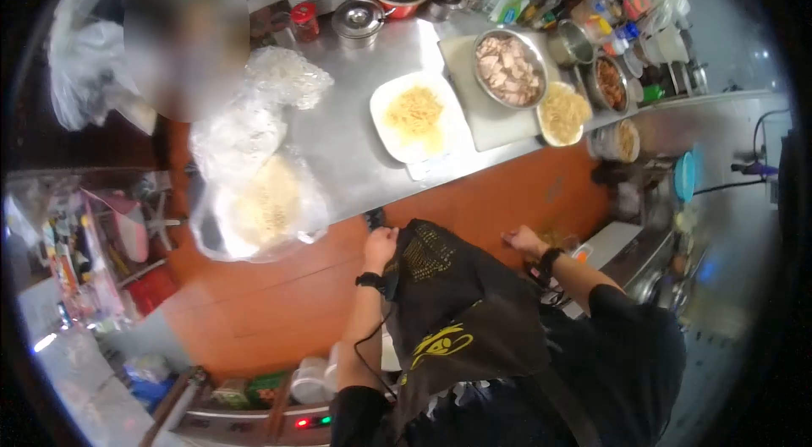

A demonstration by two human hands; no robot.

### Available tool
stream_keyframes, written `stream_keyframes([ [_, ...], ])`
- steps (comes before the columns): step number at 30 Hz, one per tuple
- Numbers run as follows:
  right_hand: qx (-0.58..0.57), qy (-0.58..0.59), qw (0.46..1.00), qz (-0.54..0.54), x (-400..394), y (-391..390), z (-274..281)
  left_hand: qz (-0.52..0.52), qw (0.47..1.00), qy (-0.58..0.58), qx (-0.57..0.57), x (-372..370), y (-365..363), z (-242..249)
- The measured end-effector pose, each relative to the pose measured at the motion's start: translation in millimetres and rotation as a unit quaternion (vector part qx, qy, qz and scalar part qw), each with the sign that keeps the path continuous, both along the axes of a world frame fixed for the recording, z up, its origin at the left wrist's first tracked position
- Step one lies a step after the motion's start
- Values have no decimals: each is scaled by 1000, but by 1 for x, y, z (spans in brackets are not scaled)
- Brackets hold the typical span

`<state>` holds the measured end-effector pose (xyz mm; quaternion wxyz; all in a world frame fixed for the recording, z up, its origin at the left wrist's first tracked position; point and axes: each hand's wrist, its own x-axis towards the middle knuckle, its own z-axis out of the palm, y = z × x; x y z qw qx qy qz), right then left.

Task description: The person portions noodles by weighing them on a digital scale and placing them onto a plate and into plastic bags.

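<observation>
A person in a dark apron (pixel 482 299) stands at a steel counter (pixel 347 142), both hands low before the body. The left hand (pixel 381 248), just beside the apron's edge, points toward 12 o'clock; its fingers appear curled, though whether they pinch anything cannot be told. The right hand (pixel 526 242), apart from the apron over the orange floor (pixel 279 295), points toward 10 o'clock, fingers seemingly folded in, their grip likewise too small to tell.

Nearest ahead, at 12 o'clock on the counter, sits a white plate (pixel 386 132) of noodles (pixel 416 115), nearly square, with no clear long axis. Beside it at 1 o'clock lies a board (pixel 497 132), its left edge running from 11 to 5, bearing a round bowl (pixel 479 88) of meat (pixel 509 68). At 2 o'clock, a dish (pixel 562 142) of noodles has its longer axis roughly 12 to 6. A plastic bag (pixel 309 214) rests at 9.
</observation>
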<state>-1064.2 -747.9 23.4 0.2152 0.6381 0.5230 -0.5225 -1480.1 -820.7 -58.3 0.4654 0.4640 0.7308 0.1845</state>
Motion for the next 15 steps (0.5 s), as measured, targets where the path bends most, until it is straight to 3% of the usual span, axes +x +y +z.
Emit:
stream_keyframes([
  [1,21,2,996,82,38,-4,-7,-2,999,36,39,24,4,-5],
  [2,23,-20,995,94,72,-9,-1,-15,999,32,7,45,14,-19],
  [4,64,3,947,315,129,-11,20,-20,996,32,77,93,18,-88],
  [6,60,-56,953,293,172,-8,39,47,998,-36,36,138,41,-57],
  [8,74,-100,954,274,203,15,57,35,998,-44,40,181,57,-52],
  [10,48,-77,940,329,218,43,89,41,991,-42,117,233,72,-50],
  [12,22,-72,951,301,230,75,102,17,994,-65,90,266,92,-38],
  [15,124,-34,952,277,252,127,86,-16,990,-70,123,319,127,-46],
])
